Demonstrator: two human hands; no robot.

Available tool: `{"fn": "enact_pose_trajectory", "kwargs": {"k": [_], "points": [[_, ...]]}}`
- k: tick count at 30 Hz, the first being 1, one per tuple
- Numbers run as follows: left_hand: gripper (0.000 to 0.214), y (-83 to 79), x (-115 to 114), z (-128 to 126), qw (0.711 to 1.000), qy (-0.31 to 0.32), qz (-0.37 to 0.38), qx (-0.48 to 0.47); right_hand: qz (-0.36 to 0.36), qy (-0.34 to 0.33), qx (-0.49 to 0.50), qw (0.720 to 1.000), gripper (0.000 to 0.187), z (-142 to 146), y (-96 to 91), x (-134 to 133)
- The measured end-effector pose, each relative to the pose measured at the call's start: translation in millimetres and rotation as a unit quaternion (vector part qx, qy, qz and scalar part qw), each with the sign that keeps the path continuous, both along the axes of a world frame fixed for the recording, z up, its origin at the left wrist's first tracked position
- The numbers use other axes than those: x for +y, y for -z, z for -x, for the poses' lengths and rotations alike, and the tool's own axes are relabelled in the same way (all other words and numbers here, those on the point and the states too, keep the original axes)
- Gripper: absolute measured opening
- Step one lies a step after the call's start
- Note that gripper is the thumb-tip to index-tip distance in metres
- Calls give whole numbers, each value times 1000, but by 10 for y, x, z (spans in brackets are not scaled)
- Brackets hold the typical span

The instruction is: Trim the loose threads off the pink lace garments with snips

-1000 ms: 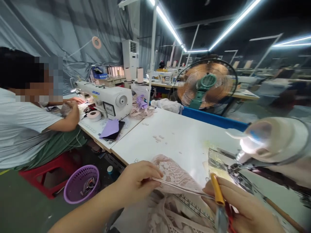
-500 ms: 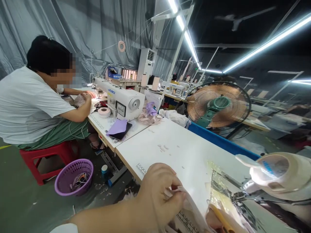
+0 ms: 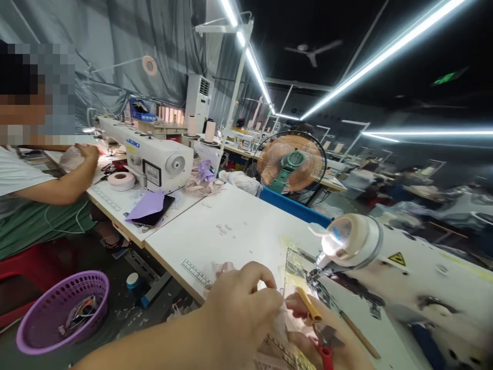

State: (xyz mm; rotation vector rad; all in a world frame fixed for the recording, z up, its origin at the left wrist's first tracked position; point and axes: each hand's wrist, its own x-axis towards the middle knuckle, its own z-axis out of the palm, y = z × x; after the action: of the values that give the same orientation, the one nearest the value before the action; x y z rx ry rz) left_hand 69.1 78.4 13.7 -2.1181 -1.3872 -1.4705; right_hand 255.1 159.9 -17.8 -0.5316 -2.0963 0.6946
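My left hand (image 3: pixel 242 306) is closed, thumb and fingers pinched on pale pink fabric (image 3: pixel 223 267) near the table's front edge. Close beside it, my right hand (image 3: pixel 331 344) has its fingers curled round small scissors (image 3: pixel 315 312) with a yellow handle part and a red one. The metal blades point away from the fingers, to the right. Both hands meet at the fabric, whose lower part is mostly hidden by them. Just beyond stands the head of a white sewing machine (image 3: pixel 350 241), its lamp lit over the needle area.
A wooden-handled tool (image 3: pixel 360 334) lies right of my right hand. Small scraps (image 3: pixel 223 228) dot the white table (image 3: pixel 246 205). At left, a co-worker's arm (image 3: pixel 65 180) reaches to a JUKI machine (image 3: pixel 154 154). A purple basket (image 3: pixel 65 308) stands on the floor; a fan (image 3: pixel 290 162) is behind.
The view has turned right, so the surroundings shift left and more of the near machine shows. My right hand and the scissors have come further into view, close to my left hand.
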Motion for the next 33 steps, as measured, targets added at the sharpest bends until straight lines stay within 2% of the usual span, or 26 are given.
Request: {"fn": "enact_pose_trajectory", "kwargs": {"k": [4, 7, 9, 13, 16, 22, 27, 33], "points": [[17, 18, 18, -87, 999, 23, -8, 43, -30, 27, 43, 998, 13, 7, -225, -142], [14, 25, 27, -131, 997, 38, -16, 62, -51, -20, 47, 997, 8, 43, -323, -207], [15, 20, 31, -148, 996, 55, -16, 75, -52, -49, 43, 997, 14, 60, -356, -221], [17, 31, 42, -165, 996, 55, -34, 63, -52, -66, 35, 996, 19, 27, -365, -205], [17, 84, 52, -166, 999, 35, -9, 36, -49, -101, 15, 994, 18, -36, -347, -169], [19, 177, 53, -168, 995, 93, 36, -11, -50, -122, 9, 991, 23, -110, -261, -121], [19, 145, 53, -157, 994, 106, -12, 27, -47, -117, -4, 992, 31, -146, -227, -142], [14, 183, 79, -141, 990, 82, -93, 70, -50, -137, -16, 989, 23, -126, -287, -174]]}}
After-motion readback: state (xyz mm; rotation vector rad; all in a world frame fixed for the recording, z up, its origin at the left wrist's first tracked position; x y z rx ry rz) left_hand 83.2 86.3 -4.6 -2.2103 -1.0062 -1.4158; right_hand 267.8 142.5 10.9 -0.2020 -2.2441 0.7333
